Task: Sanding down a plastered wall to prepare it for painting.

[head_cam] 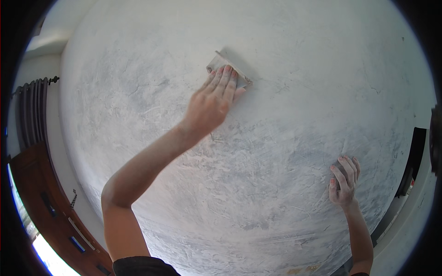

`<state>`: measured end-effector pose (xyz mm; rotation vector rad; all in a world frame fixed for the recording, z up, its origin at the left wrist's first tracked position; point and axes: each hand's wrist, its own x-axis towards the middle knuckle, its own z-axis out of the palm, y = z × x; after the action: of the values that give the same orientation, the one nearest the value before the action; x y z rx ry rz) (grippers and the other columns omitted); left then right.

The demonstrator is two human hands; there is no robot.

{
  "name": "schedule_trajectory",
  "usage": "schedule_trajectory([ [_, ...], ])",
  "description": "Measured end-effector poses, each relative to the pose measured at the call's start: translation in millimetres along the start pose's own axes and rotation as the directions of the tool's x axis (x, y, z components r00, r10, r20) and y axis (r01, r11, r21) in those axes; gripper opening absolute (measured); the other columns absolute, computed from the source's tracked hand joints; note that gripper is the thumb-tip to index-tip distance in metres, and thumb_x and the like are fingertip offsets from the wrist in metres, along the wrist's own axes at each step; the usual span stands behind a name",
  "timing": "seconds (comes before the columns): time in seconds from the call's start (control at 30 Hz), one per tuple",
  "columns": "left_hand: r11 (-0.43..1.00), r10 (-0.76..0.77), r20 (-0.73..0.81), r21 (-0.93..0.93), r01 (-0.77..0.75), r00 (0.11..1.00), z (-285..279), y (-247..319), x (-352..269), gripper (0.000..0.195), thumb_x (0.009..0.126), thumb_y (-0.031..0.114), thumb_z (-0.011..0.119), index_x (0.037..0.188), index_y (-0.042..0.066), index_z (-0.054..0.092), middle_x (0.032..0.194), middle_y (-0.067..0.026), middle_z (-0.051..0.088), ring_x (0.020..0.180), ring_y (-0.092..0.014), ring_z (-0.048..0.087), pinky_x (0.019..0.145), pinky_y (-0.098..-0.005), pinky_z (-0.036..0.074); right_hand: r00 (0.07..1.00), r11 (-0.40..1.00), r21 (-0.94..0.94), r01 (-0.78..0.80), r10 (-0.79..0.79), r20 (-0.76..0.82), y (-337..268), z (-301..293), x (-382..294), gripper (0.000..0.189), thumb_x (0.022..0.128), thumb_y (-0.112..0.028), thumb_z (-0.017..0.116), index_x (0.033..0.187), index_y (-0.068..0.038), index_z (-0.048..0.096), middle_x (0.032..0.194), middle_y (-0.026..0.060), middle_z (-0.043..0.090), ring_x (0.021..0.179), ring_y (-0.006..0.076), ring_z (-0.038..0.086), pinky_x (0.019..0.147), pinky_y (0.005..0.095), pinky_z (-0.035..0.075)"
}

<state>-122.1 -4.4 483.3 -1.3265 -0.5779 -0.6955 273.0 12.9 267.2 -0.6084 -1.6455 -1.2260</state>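
Note:
My left hand (215, 95), dusted white, presses a flat, pale rectangular block or folded sheet (218, 62) against the plastered wall (262, 165). Its fingers lie straight over the piece, which sits at a slant; whether it is sandpaper or a sanding block I cannot tell. Lower down on the right, my right hand (344, 181) rests its fingertips on the wall, fingers bent and spread, holding nothing visible. Patchy grey and white plaster with fine cracks and scratches covers the wall.
At the left stand a wooden door (51, 193) and a grey curtain (32, 110) on a dark rod, with bright light beyond the door's edge. A dark-edged opening (411, 162) lies beyond the wall's right side.

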Motion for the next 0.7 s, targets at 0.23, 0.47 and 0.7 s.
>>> schedule_trajectory([
  [0.23,0.956,-0.273,-0.033,0.103,0.275,0.961,-2.5,-54.3,17.4,0.044,0.105,0.026,0.031,0.116,-0.007,0.058,0.122,-0.027,0.059,0.114,-0.036,0.06,0.1,-0.0418,0.049,1.0,1.0,0.001,-0.008,0.008,-0.021,-5.4,0.9,0.9,0.03,0.091,-0.023,0.05,0.114,-0.009,0.062,0.13,0.0146,0.05,0.124,0.0335,0.045,0.108,0.0577,0.028],
  [0.47,0.996,-0.074,-0.069,0.041,0.077,0.995,-7.3,-54.3,-10.0,0.034,0.102,0.025,0.045,0.107,-0.003,0.065,0.115,-0.0243,0.064,0.111,-0.034,0.062,0.095,-0.0424,0.053,1.0,1.0,0.002,-0.005,0.005,-0.017,-6.3,4.7,-5.0,0.031,0.092,-0.024,0.048,0.116,-0.009,0.06,0.129,0.0152,0.05,0.124,0.0334,0.045,0.108,0.0578,0.028],
  [0.7,0.969,-0.164,-0.076,0.173,0.175,0.983,-7.0,-23.0,-9.4,0.035,0.101,0.027,0.047,0.11,-0.003,0.064,0.116,-0.0246,0.063,0.109,-0.033,0.063,0.095,-0.0418,0.053,1.0,1.0,-0.021,-0.006,0.005,-0.024,-5.9,2.4,-10.2,0.031,0.092,-0.023,0.047,0.116,-0.009,0.06,0.129,0.0157,0.051,0.124,0.0336,0.045,0.107,0.0578,0.029],
])
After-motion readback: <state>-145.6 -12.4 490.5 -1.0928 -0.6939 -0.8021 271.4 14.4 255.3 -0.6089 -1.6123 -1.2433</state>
